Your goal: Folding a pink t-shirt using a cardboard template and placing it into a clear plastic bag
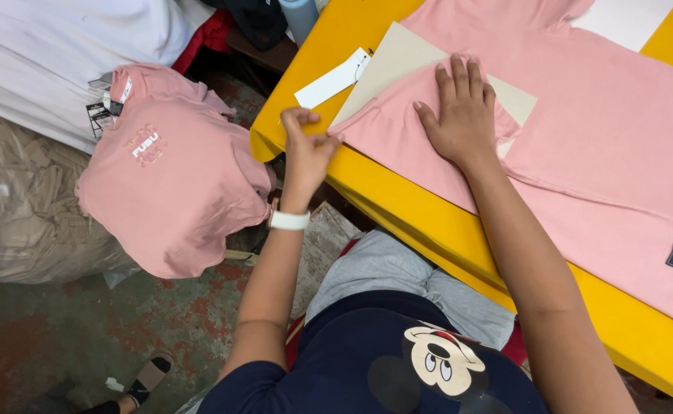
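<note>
Fingers [306, 126] of left hand [304, 149] pinched narrow on sleeve tip of pink shirt [605, 130], right at bench [421, 218] near edge by its left corner. Right hand [463, 115] flat, fingers spread wide, pressing folded sleeve onto beige cardboard [394, 57]. Shirt spread across bench, hem toward right end. Risk: pinch slipping, sleeve springing back; uneven pull dragging cardboard askew, crooked crease. White tag [333, 79] loose near far edge, could get folded in. Folded pink shirts [175, 184] stacked off bench, on bags at left.
</note>
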